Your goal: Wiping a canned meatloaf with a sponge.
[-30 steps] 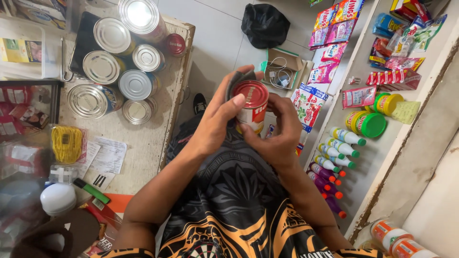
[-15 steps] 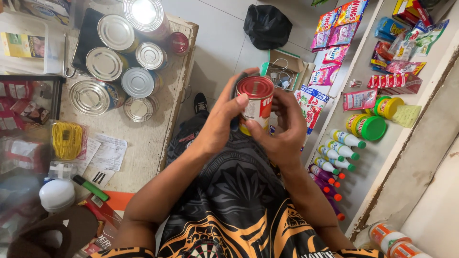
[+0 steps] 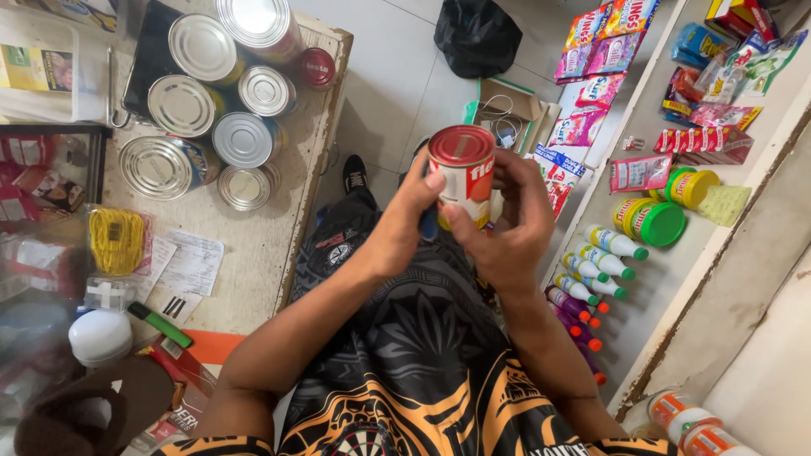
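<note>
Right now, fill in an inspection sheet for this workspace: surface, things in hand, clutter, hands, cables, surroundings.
Surface: worn pale counter at left.
Things in hand: red-topped can, held upright in front of the person's lap.
Clutter: silver-topped cans clustered on the counter; yellow bundle, paper slips, green marker.
Hands: left hand and right hand both grip the can.
Cables: white cord in an open cardboard box on the floor.
Surroundings: shelf at right with sachets, small bottles, green-lidded jars; black bag.

Glossy red lid on the paper-labelled metal can (image 3: pixel 461 173) — shiny bare tins (image 3: pixel 203 110) stand on a matt, rough counter (image 3: pixel 253 245).
</note>
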